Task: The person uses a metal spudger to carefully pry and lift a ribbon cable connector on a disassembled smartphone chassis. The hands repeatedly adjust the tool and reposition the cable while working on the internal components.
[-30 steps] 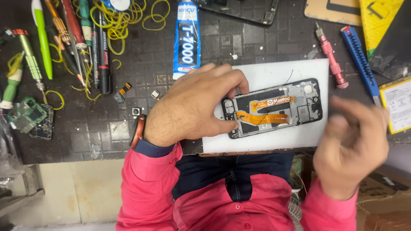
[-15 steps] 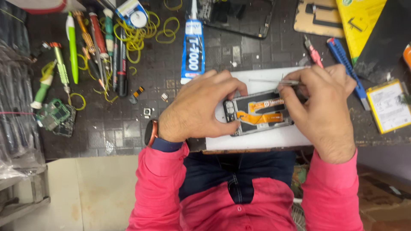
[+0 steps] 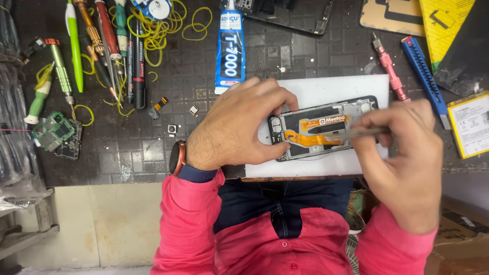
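Note:
An opened phone [image 3: 326, 130] lies face down on a white pad [image 3: 356, 86], its frame bare and an orange flex cable [image 3: 310, 138] running across the inside. My left hand [image 3: 239, 127] grips the phone's left end, thumb on the near edge and fingers over the far edge. My right hand [image 3: 407, 158] holds thin metal tweezers [image 3: 356, 133], whose tips reach into the phone near the orange cable.
Screwdrivers, a pen and yellow rubber bands [image 3: 158, 25] lie at the back left. A blue glue tube [image 3: 229, 48] stands behind the pad. A green circuit board [image 3: 53, 130] sits at the left, a pink tool [image 3: 388, 69], blue knife [image 3: 423, 76] and battery [image 3: 471, 125] at the right.
My right hand came in from the right side, went over the phone, and now holds tweezers pointing into the frame. The left hand kept its grip on the phone.

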